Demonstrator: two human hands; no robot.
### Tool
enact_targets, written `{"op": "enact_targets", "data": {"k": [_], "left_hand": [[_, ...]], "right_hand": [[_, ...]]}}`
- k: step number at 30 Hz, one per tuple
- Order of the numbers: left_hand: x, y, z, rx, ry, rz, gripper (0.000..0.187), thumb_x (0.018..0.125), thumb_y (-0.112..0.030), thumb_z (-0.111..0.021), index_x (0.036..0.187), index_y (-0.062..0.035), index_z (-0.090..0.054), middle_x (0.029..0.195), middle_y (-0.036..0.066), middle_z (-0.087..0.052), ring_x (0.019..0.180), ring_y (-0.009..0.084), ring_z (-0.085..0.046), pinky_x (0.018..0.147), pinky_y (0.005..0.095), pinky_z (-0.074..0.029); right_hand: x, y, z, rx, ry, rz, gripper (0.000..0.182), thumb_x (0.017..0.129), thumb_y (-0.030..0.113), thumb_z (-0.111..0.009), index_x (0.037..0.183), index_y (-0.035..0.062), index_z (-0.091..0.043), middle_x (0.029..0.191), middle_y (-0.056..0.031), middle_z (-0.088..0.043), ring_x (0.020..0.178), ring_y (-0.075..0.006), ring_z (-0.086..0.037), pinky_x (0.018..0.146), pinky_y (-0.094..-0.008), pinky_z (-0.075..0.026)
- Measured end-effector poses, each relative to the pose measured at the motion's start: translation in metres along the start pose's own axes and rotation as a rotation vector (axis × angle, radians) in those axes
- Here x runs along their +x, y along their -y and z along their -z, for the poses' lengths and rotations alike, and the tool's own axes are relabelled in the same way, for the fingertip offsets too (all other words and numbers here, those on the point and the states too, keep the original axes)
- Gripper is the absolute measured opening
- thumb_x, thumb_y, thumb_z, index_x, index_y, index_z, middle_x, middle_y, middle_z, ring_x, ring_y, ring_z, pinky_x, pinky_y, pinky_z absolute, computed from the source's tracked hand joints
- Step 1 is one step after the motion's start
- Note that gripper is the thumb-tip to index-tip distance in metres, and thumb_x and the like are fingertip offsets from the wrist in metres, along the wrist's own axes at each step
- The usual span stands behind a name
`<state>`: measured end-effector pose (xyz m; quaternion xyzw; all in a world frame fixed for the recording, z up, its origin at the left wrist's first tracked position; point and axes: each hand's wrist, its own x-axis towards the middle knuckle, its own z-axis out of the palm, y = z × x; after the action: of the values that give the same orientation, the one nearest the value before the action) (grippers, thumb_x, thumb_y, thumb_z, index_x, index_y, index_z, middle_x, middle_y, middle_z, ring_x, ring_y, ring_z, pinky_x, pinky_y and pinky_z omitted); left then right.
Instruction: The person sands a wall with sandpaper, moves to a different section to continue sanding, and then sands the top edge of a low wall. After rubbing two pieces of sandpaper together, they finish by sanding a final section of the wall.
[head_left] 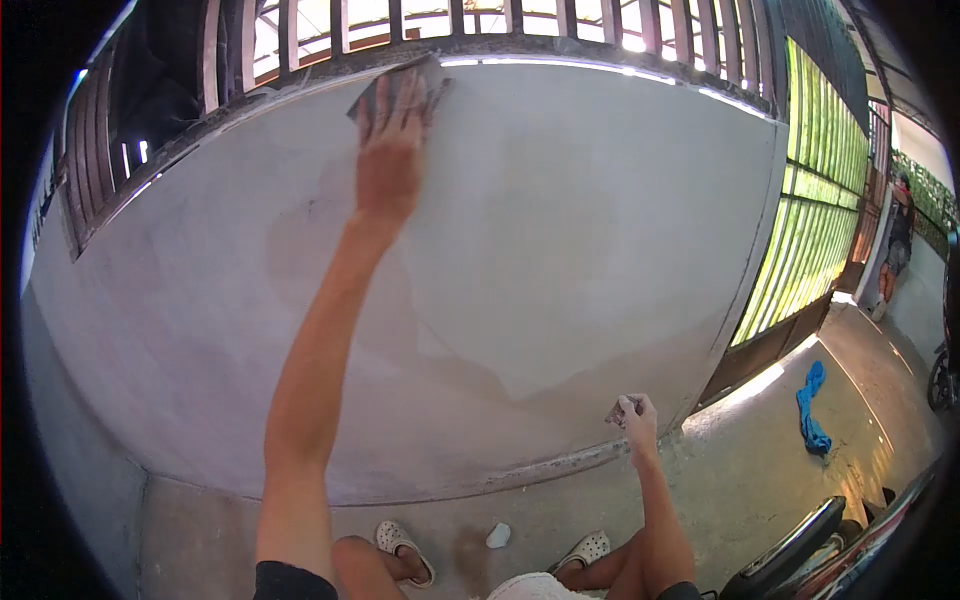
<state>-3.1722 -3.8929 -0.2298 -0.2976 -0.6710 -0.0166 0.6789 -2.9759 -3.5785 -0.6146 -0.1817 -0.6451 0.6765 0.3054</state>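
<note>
My left hand (388,170) is raised to the top of the grey wall (560,240), its fingers stretched over a dark sheet of sandpaper (435,78). It presses the sheet flat against the wall, just under the barred opening. Lower right, my right hand (640,415) is closed around a small, crumpled brownish piece (615,412), perhaps folded sandpaper; most of it is hidden by the fingers. That hand is held in front of the wall's lower edge. Whitish dust shows on its fingers. The wall surface has lighter and darker patches.
Vertical bars (455,18) top the wall. To the right are a green-lit slatted gate (815,190), a blue cloth (812,410) on the floor and part of a motorbike (800,545). A white chip (498,536) lies between my clogs (400,540). Another person (898,235) stands far right.
</note>
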Motion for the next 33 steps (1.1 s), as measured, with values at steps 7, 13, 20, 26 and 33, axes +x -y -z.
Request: {"op": "enact_targets", "data": {"k": [7, 13, 20, 26, 33], "left_hand": [[0.043, -0.063, -0.04, -0.056, 0.038, -0.393, 0.05, 0.099, -0.033, -0.05, 0.143, -0.0085, -0.047, 0.149, 0.006, -0.045, 0.142, 0.0296, -0.035, 0.115, 0.0481, -0.03], [0.079, -0.088, -0.053, 0.042, -0.104, -0.155, 0.049, 0.101, -0.033, -0.048, 0.143, -0.0085, -0.046, 0.151, 0.006, -0.042, 0.14, 0.0328, -0.037, 0.115, 0.049, -0.031], [-0.055, -0.132, -0.042, -0.002, 0.286, -0.499, 0.053, 0.096, -0.019, -0.05, 0.148, -0.0093, -0.041, 0.156, 0.007, -0.036, 0.145, 0.0315, -0.029, 0.116, 0.0538, -0.027], [-0.208, -0.153, -0.031, -0.245, 0.472, -0.538, 0.062, 0.089, -0.019, -0.053, 0.149, -0.0099, -0.039, 0.152, 0.005, -0.041, 0.143, 0.026, -0.034, 0.115, 0.0504, -0.03], [-0.355, -0.17, -0.008, -0.263, 0.772, -0.562, 0.067, 0.087, -0.018, -0.055, 0.151, -0.0148, -0.036, 0.156, 0.004, -0.036, 0.144, 0.026, -0.033, 0.112, 0.0498, -0.033]], "right_hand": [[-0.002, 0.002, 0.009, 0.05, 0.001, -0.014, 0.013, 0.095, 0.016, -0.061, 0.095, 0.0027, -0.06, 0.079, -0.0007, -0.058, 0.072, -0.0086, -0.057, 0.064, -0.025, -0.047], [0.004, -0.005, 0.025, 0.067, -0.019, -0.037, 0.013, 0.096, 0.015, -0.061, 0.093, 0.0029, -0.059, 0.078, -0.0001, -0.058, 0.069, -0.0078, -0.054, 0.061, -0.0247, -0.045], [-0.004, -0.011, 0.035, 0.021, -0.022, -0.015, 0.012, 0.095, 0.014, -0.061, 0.092, 0.0027, -0.059, 0.077, -0.0002, -0.058, 0.068, -0.008, -0.055, 0.062, -0.0252, -0.046], [-0.012, -0.002, 0.039, 0.01, -0.035, -0.033, 0.013, 0.095, 0.015, -0.062, 0.093, 0.0022, -0.06, 0.079, -0.001, -0.059, 0.07, -0.0085, -0.057, 0.065, -0.0253, -0.047], [-0.012, 0.002, 0.04, 0.075, -0.04, -0.049, 0.014, 0.096, 0.016, -0.061, 0.095, 0.0017, -0.061, 0.081, -0.001, -0.059, 0.074, -0.0084, -0.056, 0.066, -0.0262, -0.048]]}}
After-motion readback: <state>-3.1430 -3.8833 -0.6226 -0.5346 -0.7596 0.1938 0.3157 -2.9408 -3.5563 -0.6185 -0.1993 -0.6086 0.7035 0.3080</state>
